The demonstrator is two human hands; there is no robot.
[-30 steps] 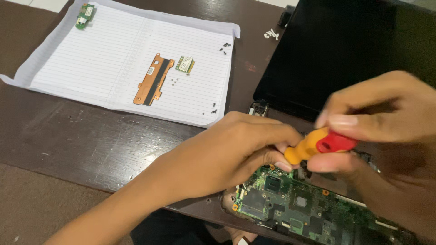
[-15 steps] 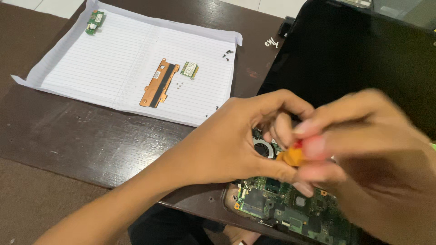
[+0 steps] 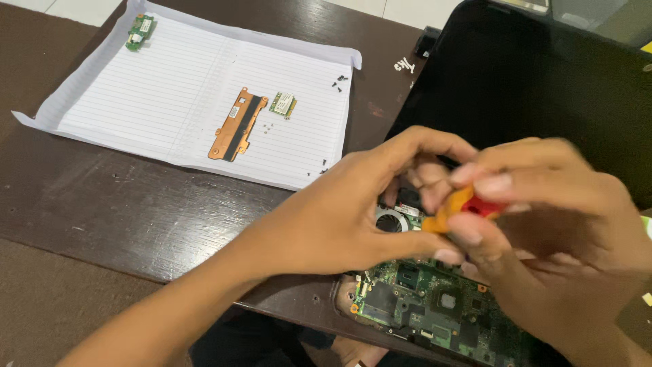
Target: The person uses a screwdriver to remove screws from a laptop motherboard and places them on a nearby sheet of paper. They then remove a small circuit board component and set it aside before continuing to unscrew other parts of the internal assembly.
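Observation:
My right hand point(image 3: 543, 224) grips a small screwdriver with an orange and red handle point(image 3: 462, 207), held over an opened laptop's green motherboard point(image 3: 435, 306). My left hand point(image 3: 346, 211) reaches in from the left, its fingers curled around the screwdriver's front end above a round cooling fan point(image 3: 390, 219). The screwdriver's tip is hidden behind my fingers. The laptop's black lid point(image 3: 530, 88) stands open behind both hands.
A sheet of lined paper point(image 3: 136, 102) lies on the dark wooden table point(image 3: 102, 211). On it rest a copper heat-sink strip point(image 3: 238, 124), a small green card point(image 3: 283, 104), a small green board point(image 3: 139, 30) at the far corner and several tiny screws point(image 3: 338, 81).
Both hands have closed together over the fan area, and the screwdriver has shifted left and tilted. The view has moved slightly, with the paper now lower and more to the right.

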